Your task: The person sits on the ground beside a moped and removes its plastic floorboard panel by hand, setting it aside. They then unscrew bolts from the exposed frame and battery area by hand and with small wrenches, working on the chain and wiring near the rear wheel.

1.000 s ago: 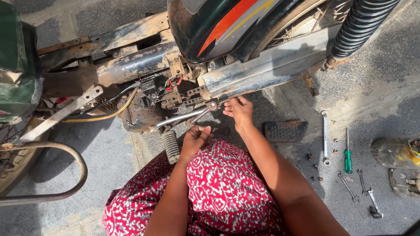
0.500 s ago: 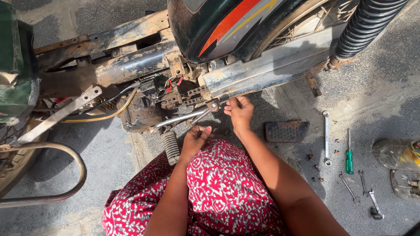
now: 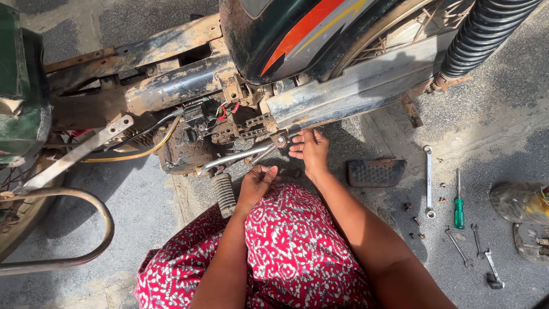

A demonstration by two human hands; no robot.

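Observation:
I crouch beside a dusty motorcycle [image 3: 297,40] with a black and orange side panel. My left hand [image 3: 255,182] is closed around the lower end of a metal wrench [image 3: 262,155] that angles up to a bolt [image 3: 281,139] under the frame. My right hand [image 3: 309,151] rests just right of that bolt, fingertips touching the frame's underside. A chrome lever [image 3: 231,159] runs left from the bolt, and a ribbed rubber foot peg [image 3: 223,193] hangs below it. My red patterned clothing [image 3: 286,252] fills the lower middle.
On the asphalt to the right lie a black rubber pedal pad [image 3: 376,171], a long spanner [image 3: 429,180], a green-handled screwdriver [image 3: 458,200], small wrenches [image 3: 474,252] and loose bolts [image 3: 413,220]. A coiled shock spring [image 3: 486,34] is upper right, a curved steel bar [image 3: 68,229] lower left.
My left hand has shifted slightly with the wrench near the bolt. My right hand stays at the frame.

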